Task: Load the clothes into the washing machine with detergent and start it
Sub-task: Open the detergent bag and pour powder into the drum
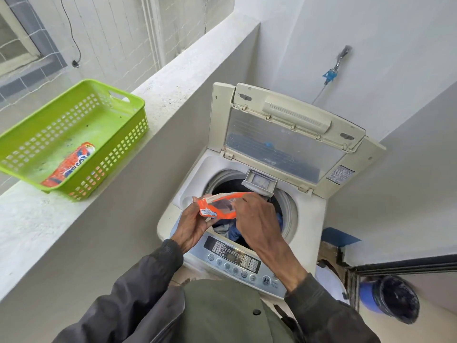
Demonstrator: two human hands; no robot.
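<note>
A green-clad torso (222, 315) and two dark sleeves (138, 288) are filling the bottom of the view, nearest the camera. Just beyond them the washing machine (309, 219) is standing with its lid (284, 134) raised upright against the wall, and its control panel (235, 261) is facing the person. A small detergent drawer (259, 181) is jutting out over the back rim of the drum. Clothes (230, 229), blue and grey, are lying inside the drum, partly hidden behind the hands. To the left a green basket (118, 149) is sitting on the concrete ledge (37, 219), well apart from the machine, with a second orange packet (69, 164) lying in it. A blue bucket (390, 295) is standing on the floor at the right, and a tap (341, 60) is sticking out of the wall above the lid.

The left hand (193, 226) is curling around the lower end of an orange detergent sachet (217, 206), gripping it over the drum's mouth. The right hand (257, 219) is pinching the sachet's upper edge with its fingers narrowly closed, the sachet's mouth gaping open between the two hands.
</note>
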